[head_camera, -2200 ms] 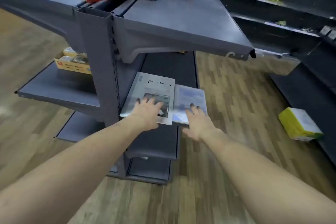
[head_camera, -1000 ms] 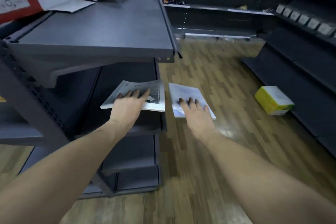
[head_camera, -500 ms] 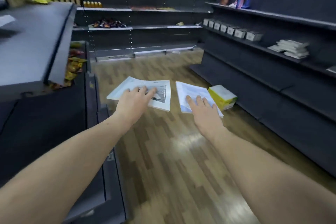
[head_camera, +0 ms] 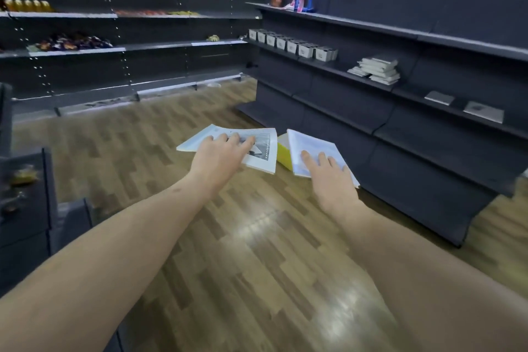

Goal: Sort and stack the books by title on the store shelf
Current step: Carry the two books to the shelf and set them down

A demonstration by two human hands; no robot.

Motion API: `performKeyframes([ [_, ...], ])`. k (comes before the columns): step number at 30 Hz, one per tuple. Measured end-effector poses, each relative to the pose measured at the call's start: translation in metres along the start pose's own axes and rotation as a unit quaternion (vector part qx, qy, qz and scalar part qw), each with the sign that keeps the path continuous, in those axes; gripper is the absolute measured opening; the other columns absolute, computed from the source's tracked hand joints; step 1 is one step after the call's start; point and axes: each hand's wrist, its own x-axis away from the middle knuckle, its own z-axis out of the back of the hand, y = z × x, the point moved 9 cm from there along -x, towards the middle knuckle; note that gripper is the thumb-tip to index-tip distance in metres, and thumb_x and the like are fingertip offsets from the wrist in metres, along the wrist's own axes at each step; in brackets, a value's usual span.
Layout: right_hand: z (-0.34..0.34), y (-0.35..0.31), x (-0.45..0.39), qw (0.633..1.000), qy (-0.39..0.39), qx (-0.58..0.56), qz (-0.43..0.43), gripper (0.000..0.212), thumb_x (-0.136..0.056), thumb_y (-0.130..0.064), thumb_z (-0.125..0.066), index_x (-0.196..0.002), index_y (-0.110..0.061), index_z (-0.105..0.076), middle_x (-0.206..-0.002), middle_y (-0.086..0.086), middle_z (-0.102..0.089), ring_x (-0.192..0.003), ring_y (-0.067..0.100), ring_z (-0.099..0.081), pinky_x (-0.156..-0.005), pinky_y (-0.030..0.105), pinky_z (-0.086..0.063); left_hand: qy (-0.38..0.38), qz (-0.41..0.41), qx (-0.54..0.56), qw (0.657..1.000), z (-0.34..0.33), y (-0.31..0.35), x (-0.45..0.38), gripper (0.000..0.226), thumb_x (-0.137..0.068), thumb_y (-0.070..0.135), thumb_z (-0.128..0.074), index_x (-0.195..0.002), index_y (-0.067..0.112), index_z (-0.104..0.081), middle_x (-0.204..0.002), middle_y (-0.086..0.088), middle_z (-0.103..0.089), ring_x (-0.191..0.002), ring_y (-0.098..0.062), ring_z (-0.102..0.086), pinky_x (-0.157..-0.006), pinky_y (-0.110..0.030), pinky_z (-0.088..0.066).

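Carrying thin, floppy books: left hand [head_camera: 220,156] grips the grey book [head_camera: 258,148], right hand [head_camera: 328,171] the pale book [head_camera: 311,146]; best supported near the spine.

The dark shelf [head_camera: 368,80] bears a stack of books [head_camera: 378,70] beside white boxes [head_camera: 294,44].

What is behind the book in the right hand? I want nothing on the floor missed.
A yellow box on the floor shows past the left edge of the book held by the right hand; the rest is covered.
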Motion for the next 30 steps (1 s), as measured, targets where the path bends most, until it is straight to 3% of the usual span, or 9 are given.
performKeyframes([
  [8,-0.027,0.066,-0.097,0.996,-0.009,0.005,-0.083,0.081,-0.078,0.009,-0.047,-0.146,-0.026,-0.020,-0.125,0.010,-0.044,-0.111,0.029,-0.043,-0.090,0.045,-0.043,0.017,-0.053,0.027,0.998,-0.043,0.016,-0.150,0.081,-0.084,0.015,-0.066,-0.151,0.026,-0.021,-0.125,-0.001,-0.055,-0.102,-0.021,-0.059,-0.069,-0.030,-0.038],
  [13,-0.031,0.116,-0.138,0.991,0.006,0.016,-0.129,0.076,-0.075,0.011,-0.042,-0.141,-0.023,-0.030,-0.105,0.004,-0.044,-0.095,0.026,-0.043,-0.076,0.038,-0.042,0.060,-0.099,0.059,0.991,-0.044,0.040,-0.226,0.074,-0.080,0.009,-0.065,-0.147,0.024,-0.036,-0.114,-0.003,-0.061,-0.094,-0.024,-0.063,-0.065,-0.032,-0.045],
  [16,-0.040,0.149,-0.160,0.990,0.008,0.024,-0.142,0.075,-0.076,0.011,-0.042,-0.142,-0.022,-0.029,-0.107,0.005,-0.045,-0.096,0.027,-0.044,-0.078,0.039,-0.043,0.096,-0.134,0.072,0.984,-0.049,0.067,-0.273,0.071,-0.069,0.007,-0.073,-0.135,0.023,-0.053,-0.096,-0.004,-0.065,-0.077,-0.024,-0.064,-0.056,-0.032,-0.047],
  [19,-0.052,0.187,-0.184,0.987,0.008,0.026,-0.156,0.075,-0.078,0.011,-0.042,-0.143,-0.023,-0.027,-0.110,0.006,-0.046,-0.099,0.028,-0.045,-0.079,0.039,-0.042,0.119,-0.158,0.067,0.978,-0.056,0.103,-0.323,0.074,-0.059,0.010,-0.080,-0.128,0.025,-0.057,-0.086,-0.002,-0.063,-0.067,-0.022,-0.061,-0.051,-0.029,-0.037],
  [22,-0.065,0.235,-0.209,0.985,0.008,0.034,-0.170,0.077,-0.078,0.010,-0.045,-0.145,-0.023,-0.025,-0.116,0.008,-0.046,-0.103,0.028,-0.045,-0.082,0.039,-0.042,0.125,-0.184,0.078,0.972,-0.057,0.143,-0.374,0.078,-0.055,0.008,-0.081,-0.128,0.024,-0.058,-0.087,-0.003,-0.064,-0.067,-0.023,-0.060,-0.051,-0.029,-0.037],
  [25,-0.080,0.294,-0.236,0.982,0.002,0.038,-0.186,0.080,-0.081,0.008,-0.046,-0.150,-0.023,-0.020,-0.127,0.012,-0.045,-0.111,0.030,-0.044,-0.087,0.041,-0.042,0.158,-0.206,0.093,0.961,-0.050,0.183,-0.423,0.072,-0.060,0.003,-0.077,-0.127,0.022,-0.059,-0.089,-0.003,-0.066,-0.067,-0.023,-0.061,-0.050,-0.029,-0.038],
  [30,-0.095,0.388,-0.283,0.978,-0.004,0.036,-0.206,0.076,-0.085,0.007,-0.043,-0.151,-0.022,-0.019,-0.127,0.012,-0.046,-0.112,0.030,-0.046,-0.088,0.042,-0.044,0.207,-0.221,0.103,0.947,-0.030,0.239,-0.506,0.065,-0.061,-0.007,-0.060,-0.120,0.018,-0.065,-0.082,-0.006,-0.065,-0.061,-0.026,-0.060,-0.048,-0.029,-0.039],
])
